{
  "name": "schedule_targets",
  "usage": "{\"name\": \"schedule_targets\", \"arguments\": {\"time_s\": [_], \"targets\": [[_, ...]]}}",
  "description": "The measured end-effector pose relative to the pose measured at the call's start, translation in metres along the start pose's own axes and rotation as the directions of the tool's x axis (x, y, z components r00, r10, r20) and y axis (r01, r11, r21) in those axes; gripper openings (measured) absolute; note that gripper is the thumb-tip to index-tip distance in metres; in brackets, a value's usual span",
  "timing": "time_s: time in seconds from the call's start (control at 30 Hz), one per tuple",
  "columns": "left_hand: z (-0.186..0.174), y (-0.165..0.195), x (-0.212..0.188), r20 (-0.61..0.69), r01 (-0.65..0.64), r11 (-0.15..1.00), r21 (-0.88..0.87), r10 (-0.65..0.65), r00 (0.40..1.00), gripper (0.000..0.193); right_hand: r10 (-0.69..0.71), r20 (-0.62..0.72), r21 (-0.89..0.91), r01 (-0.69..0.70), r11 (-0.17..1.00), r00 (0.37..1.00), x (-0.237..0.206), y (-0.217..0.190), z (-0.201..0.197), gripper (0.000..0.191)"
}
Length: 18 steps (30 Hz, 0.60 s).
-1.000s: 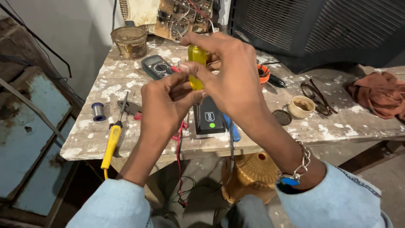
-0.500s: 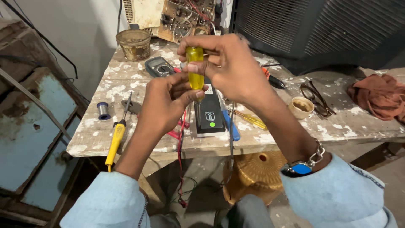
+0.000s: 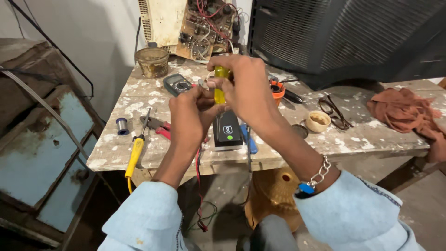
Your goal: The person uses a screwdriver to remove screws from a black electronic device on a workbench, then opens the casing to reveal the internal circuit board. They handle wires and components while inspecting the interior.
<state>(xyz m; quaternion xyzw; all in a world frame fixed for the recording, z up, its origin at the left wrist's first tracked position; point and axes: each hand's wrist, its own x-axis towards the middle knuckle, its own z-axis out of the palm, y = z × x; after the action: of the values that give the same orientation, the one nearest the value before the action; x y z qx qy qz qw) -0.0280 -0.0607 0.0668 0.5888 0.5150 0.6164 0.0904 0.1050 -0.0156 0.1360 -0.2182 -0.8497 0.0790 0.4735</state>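
Observation:
Both my hands meet above the paint-spattered wooden bench (image 3: 371, 139). My right hand (image 3: 244, 88) wraps over the top of a small yellow cylindrical part (image 3: 219, 86), and my left hand (image 3: 193, 114) pinches its lower end from below. Most of the yellow part is hidden by my fingers. Directly under my hands lies a black box-shaped device (image 3: 226, 131) with a green dot. A grey multimeter (image 3: 178, 84) sits just behind my left hand. Red leads (image 3: 199, 176) hang off the bench edge below.
A yellow-handled soldering iron (image 3: 134, 153), red-handled pliers (image 3: 155, 125) and a solder spool (image 3: 122, 125) lie at the left. A rusty tin (image 3: 152, 61) and a circuit board (image 3: 204, 28) stand at the back. Spectacles (image 3: 333, 110), a small cup (image 3: 318, 121) and a brown rag (image 3: 404, 111) lie right.
My hands stay clasped on the yellow part, which keeps its upright pose. The view has shifted slightly, so the bench sits a little lower and further right in the picture.

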Motion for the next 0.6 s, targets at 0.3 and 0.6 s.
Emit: {"name": "schedule_targets", "arguments": {"time_s": [0.3, 0.6], "targets": [[0.013, -0.020, 0.015, 0.251, 0.104, 0.946, -0.306, -0.025, 0.968, 0.036, 0.075, 0.182, 0.048, -0.085, 0.995, 0.980, 0.008, 0.025, -0.013, 0.026], [0.001, -0.016, 0.017, 0.176, 0.109, 0.992, -0.059, -0.097, 0.980, 0.039, -0.025, 0.252, 0.091, 0.002, 0.996, 0.967, 0.013, 0.028, -0.008, 0.033]]}}
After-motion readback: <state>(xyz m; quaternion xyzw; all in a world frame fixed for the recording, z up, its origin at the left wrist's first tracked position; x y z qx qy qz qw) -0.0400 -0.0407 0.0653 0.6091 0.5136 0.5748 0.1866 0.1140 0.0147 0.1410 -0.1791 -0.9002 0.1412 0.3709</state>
